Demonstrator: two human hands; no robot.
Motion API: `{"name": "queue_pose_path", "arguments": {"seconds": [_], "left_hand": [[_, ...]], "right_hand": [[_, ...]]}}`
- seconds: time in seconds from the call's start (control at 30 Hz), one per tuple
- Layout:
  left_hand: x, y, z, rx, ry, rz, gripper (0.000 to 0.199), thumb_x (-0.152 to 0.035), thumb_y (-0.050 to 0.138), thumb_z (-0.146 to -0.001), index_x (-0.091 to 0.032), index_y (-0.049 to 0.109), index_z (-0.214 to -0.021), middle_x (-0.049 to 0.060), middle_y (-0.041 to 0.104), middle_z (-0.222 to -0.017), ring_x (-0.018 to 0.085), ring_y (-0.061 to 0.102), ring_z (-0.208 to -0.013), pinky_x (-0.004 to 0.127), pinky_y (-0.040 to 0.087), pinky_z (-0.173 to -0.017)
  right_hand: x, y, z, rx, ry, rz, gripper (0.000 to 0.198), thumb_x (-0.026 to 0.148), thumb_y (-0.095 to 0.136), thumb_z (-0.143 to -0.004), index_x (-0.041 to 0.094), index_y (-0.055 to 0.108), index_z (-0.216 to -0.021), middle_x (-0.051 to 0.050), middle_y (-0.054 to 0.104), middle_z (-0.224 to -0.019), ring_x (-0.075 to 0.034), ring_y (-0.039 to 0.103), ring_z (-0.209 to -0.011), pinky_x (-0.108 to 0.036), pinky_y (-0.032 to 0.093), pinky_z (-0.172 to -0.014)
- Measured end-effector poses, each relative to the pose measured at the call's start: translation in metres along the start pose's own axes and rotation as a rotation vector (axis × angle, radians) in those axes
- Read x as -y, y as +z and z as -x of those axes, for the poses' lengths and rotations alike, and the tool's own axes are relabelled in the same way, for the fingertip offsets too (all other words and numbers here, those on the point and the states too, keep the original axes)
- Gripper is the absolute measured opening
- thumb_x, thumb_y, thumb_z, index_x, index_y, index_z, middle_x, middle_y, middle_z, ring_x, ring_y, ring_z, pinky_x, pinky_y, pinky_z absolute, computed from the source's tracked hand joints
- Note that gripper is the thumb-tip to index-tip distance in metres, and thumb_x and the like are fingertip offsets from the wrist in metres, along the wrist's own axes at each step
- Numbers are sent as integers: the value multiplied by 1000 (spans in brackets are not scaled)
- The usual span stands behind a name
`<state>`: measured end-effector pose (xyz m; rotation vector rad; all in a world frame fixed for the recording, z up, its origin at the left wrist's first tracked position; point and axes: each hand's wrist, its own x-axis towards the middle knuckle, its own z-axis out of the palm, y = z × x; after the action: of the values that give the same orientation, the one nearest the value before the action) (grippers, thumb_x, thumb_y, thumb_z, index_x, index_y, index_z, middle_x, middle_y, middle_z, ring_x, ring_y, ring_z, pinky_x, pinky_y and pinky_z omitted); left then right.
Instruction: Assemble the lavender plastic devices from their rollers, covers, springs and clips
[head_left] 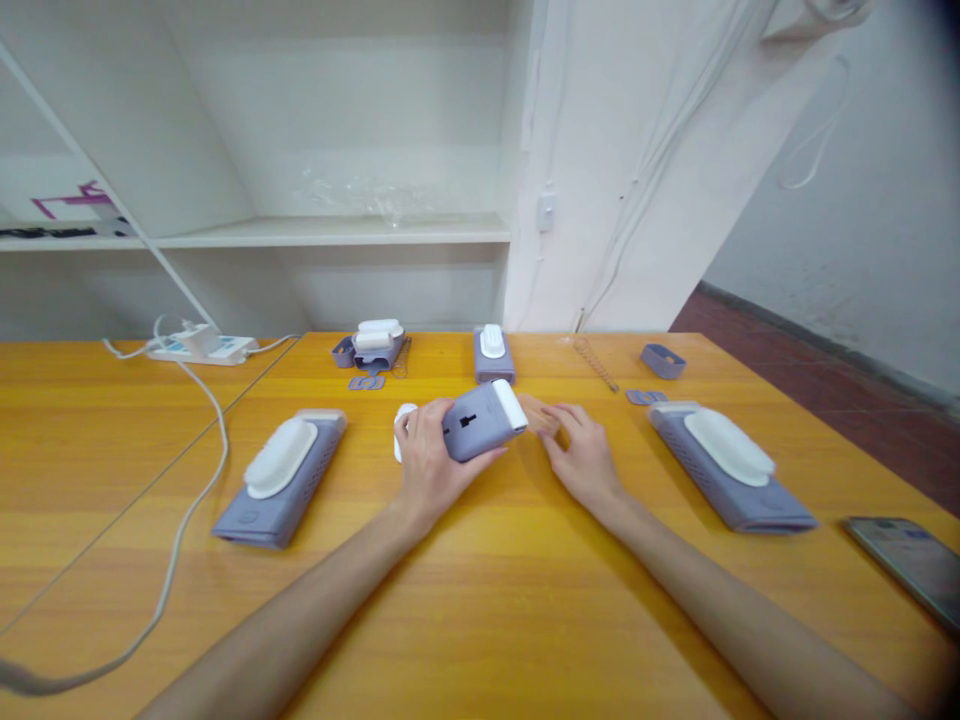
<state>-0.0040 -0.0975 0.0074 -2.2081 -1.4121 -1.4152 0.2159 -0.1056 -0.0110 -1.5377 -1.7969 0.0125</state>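
Note:
My left hand (431, 450) is wrapped round a grey-purple plastic housing (480, 420), held tilted above the table. The housing has a white end piece (511, 405) and a dark cut-out facing me. A white rounded part (400, 440) shows behind my left fingers; whether it joins the housing I cannot tell. My right hand (583, 452) is beside the housing's white end, fingertips pinched at a blurred copper-coloured thing (537, 412). Its kind is smeared, though a copper-coloured coil spring (596, 365) lies on the table beyond.
Similar grey-purple devices with white tops lie left (281, 475), right (731, 470) and at the back (493, 352). Back left is a group of parts (379, 350). A purple ring (663, 360) and flat plate (646, 397) lie back right. A phone (911, 560) and white cable (217, 480) flank the workspace.

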Motion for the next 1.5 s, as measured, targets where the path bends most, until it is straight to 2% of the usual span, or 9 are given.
{"name": "queue_pose_path", "arguments": {"seconds": [0.1,0.17,0.3,0.47,0.67,0.83,1.0,1.1,1.5], "left_hand": [[2,1,0,-28,-14,-24,71,-56,71,-62,-18,42,-115,12,58,-109,27,53,-102,42,33,-89],[2,1,-1,-45,-28,-38,71,-56,70,-63,-18,42,-115,12,58,-109,27,52,-102,42,33,-89],[1,0,-2,-29,-18,-26,70,-57,70,-63,-18,44,-114,11,59,-106,27,53,-100,42,33,-88],[-2,-2,-3,63,79,-20,67,-57,69,-63,-18,48,-113,11,61,-105,27,53,-98,43,32,-89],[-3,-4,-1,135,247,-11,63,-56,64,-69,-17,50,-116,13,61,-111,28,53,-105,43,32,-93],[-1,-5,1,131,290,-14,62,-55,64,-70,-17,51,-118,14,61,-111,28,54,-104,43,33,-93],[1,-4,0,96,241,-39,65,-55,66,-68,-17,51,-119,14,60,-112,29,53,-104,44,34,-92],[1,-3,0,106,220,-44,65,-55,65,-68,-17,51,-119,15,60,-112,30,53,-103,44,34,-92],[1,-3,-1,121,244,-39,64,-55,64,-70,-17,52,-120,14,60,-113,29,53,-104,43,34,-92]], "right_hand": [[13,-4,4,127,-203,-273,37,24,56,-80,21,54,-117,-8,60,-112,-21,56,-103,-39,45,-91],[22,-6,8,152,-226,-412,42,24,58,-79,21,52,-120,-8,60,-113,-21,57,-102,-37,46,-89],[33,-8,9,31,-51,-655,47,27,59,-80,21,47,-124,-9,60,-112,-21,58,-100,-37,47,-87],[37,-10,3,-96,160,-896,37,36,61,-79,21,53,-112,-8,61,-104,-20,60,-98,-37,48,-87],[35,-9,-3,-162,365,-925,33,40,66,-75,19,58,-99,-8,65,-102,-19,63,-90,-34,51,-80],[30,-5,-2,-80,381,-976,30,41,69,-72,18,62,-89,-7,70,-94,-19,65,-87,-36,51,-81],[38,-7,3,51,317,-1051,52,39,68,-73,18,57,-119,-7,63,-118,-23,60,-105,-41,48,-93],[40,-2,5,49,328,-1112,59,37,65,-77,19,47,-130,-8,63,-118,-22,62,-102,-42,49,-91],[37,4,5,-1,373,-1118,60,38,66,-76,18,45,-129,-11,64,-111,-23,63,-97,-41,52,-85]]}}
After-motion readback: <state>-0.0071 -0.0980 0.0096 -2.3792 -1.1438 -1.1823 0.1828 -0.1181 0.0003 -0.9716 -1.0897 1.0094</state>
